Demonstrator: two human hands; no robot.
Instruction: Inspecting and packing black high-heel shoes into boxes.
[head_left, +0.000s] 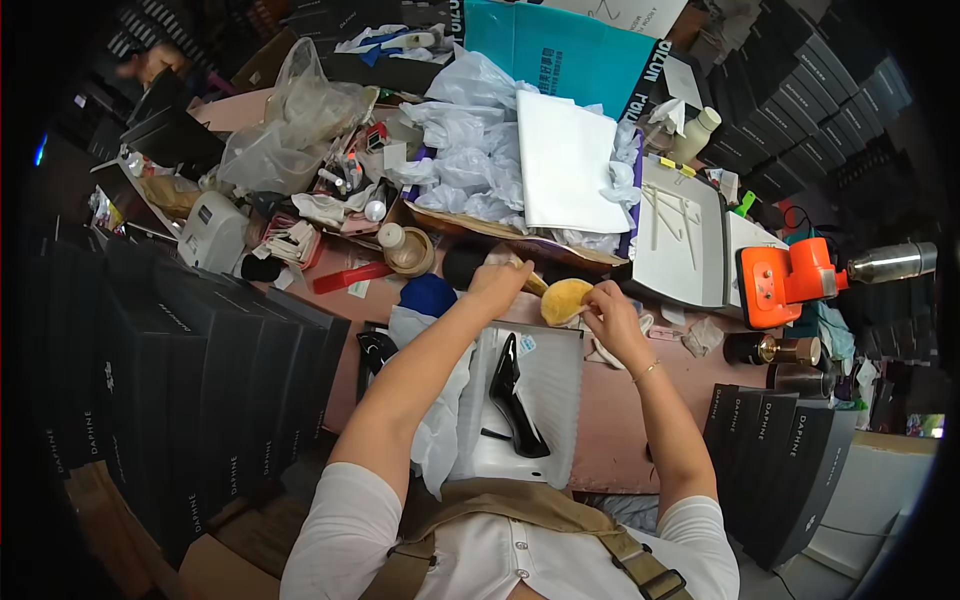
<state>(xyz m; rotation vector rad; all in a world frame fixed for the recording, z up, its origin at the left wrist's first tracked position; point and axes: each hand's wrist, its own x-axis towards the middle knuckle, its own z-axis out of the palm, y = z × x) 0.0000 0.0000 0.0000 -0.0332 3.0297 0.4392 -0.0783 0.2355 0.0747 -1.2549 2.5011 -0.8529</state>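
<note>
A round yellow sponge-like pad (565,302) is pinched at its right edge by my right hand (612,318). Just left of it, my left hand (500,286) has its fingers closed beside a dark cylinder (463,266); whatever they grip is hidden. Below my hands, a glossy black high-heeled shoe (516,398) lies on its side on white lining (560,420). Another black shoe (376,349) shows partly, left of my left forearm. White and blue wrapping (428,296) lies under that forearm.
A carton of crumpled tissue paper (462,140) stands ahead, with white sheets (570,165) on top. Dark shoeboxes are stacked at left (200,380) and right (780,460). An orange tool with a metal nozzle (785,282) stands at right. A round container (408,252) sits left.
</note>
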